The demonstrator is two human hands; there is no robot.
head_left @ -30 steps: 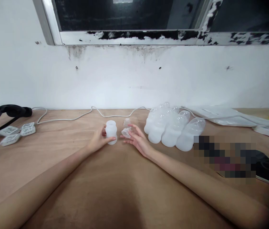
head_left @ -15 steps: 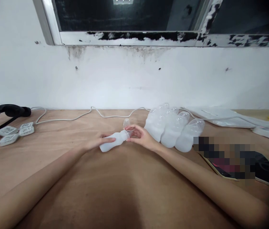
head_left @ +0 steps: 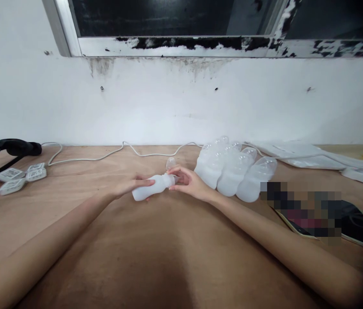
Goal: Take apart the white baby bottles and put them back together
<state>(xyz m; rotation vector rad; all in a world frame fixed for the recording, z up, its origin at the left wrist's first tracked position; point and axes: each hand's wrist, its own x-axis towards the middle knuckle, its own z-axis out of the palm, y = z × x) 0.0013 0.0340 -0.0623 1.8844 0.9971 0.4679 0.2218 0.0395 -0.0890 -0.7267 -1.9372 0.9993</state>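
Note:
A frosted white baby bottle (head_left: pixel 149 188) lies tilted in front of me, its base to the left and its neck to the right. My left hand (head_left: pixel 130 187) is closed around the body, thumb on top. At the neck end, the fingers of my right hand (head_left: pixel 188 183) grip the bottle's collar (head_left: pixel 170 180), with a clear teat partly hidden behind them. Just behind the right fingertips, a clear dome cap (head_left: pixel 170 162) stands on the table. To the right of that hand, several similar bottles (head_left: pixel 229 180) with clear domed caps are packed in a group.
On the wooden table (head_left: pixel 120 257), a white cable (head_left: pixel 152 155) runs along the wall. Small white labelled packs (head_left: pixel 12 185) and a black strap-like device (head_left: pixel 17 148) sit at left. A phone (head_left: pixel 358 223), partly blurred out, and a plastic bag (head_left: pixel 300 156) lie at right.
The bottle has turned slightly nearer to level and its base has shifted a little left. Both hands keep their hold. The whole view has moved slightly.

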